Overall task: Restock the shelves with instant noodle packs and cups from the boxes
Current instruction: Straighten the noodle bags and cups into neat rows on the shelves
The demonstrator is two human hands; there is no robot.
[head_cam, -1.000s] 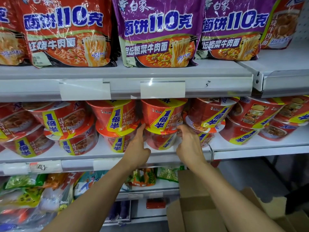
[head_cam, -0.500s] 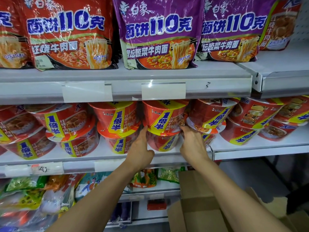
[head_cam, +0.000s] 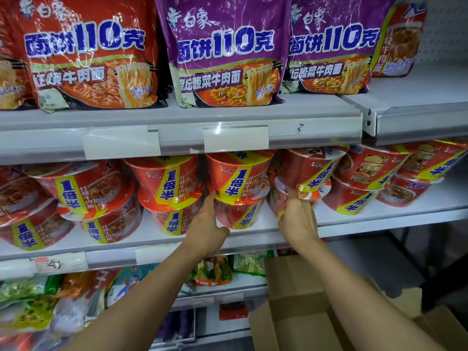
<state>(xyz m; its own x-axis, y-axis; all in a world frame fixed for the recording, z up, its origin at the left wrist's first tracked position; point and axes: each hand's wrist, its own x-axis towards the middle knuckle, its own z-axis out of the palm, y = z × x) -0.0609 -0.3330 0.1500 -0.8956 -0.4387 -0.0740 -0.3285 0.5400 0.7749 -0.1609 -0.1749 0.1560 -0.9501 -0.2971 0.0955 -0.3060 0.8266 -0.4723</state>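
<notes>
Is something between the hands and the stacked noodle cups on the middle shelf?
Nothing visible: the left hand already touches the side of the stacked cups, and the right hand touches the neighbouring cups.
</notes>
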